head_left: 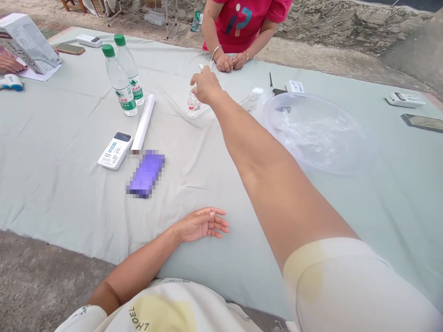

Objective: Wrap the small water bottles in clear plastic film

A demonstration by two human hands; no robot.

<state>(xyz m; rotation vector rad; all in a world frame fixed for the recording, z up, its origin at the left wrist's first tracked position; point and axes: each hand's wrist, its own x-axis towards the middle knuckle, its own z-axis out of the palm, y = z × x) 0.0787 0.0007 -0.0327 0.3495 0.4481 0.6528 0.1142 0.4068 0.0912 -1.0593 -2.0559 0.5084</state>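
Note:
My right hand (206, 86) is stretched far across the cloth, its fingers curled round the upper part of a small clear plastic bottle (194, 107) with a red and white label. A white tip, perhaps its cap, shows above the fingers; the neck is hidden by the hand. My left hand (202, 223) rests on the near part of the table, palm turned partly up, fingers spread and holding nothing. Up and left of it lies a purple phone-shaped object (146, 174), blurred by pixels. Beyond that are a white power bank (115, 151) and a white paper roll (143, 122).
Two green-capped water bottles (122, 94) stand at left. A clear round plastic lid or bag (314, 131) lies right of my forearm. Across the table, a person in a pink shirt (242, 23) rests both hands at the edge. A box (29, 41) stands far left.

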